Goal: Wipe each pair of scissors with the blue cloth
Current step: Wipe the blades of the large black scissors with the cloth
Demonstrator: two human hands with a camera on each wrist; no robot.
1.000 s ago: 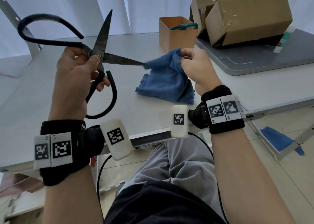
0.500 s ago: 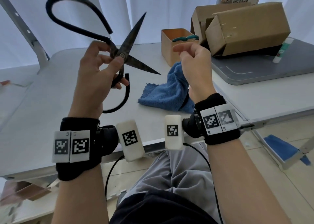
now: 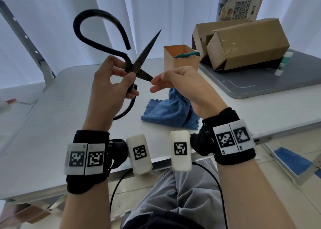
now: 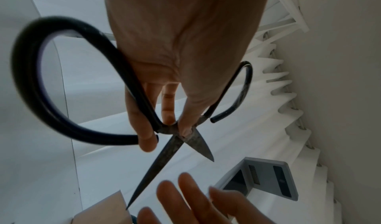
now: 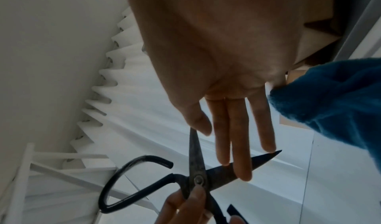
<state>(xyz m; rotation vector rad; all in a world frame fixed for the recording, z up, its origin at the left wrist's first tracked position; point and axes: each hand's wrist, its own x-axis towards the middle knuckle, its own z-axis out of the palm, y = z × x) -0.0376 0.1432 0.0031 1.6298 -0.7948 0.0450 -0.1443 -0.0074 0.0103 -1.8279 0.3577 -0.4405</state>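
Scissors (image 3: 133, 68) of dark iron, blades spread wide, sit up in the air in our left hand (image 3: 111, 89), well above the white table (image 3: 52, 117). We judge them heavy, rigid and sharp at the tips, best held where we hold them, at the pivot and handle shanks. Our thumb (image 3: 131, 76) and forefinger pinch the pivot while the other fingers curl round a black loop handle (image 4: 41, 84). Our right hand (image 3: 182, 84) is empty, fingers (image 5: 241, 146) straight and loosely together, their tips just at the lower blade. Soft and light, the blue cloth (image 3: 170, 110) lies crumpled on the table below our right wrist.
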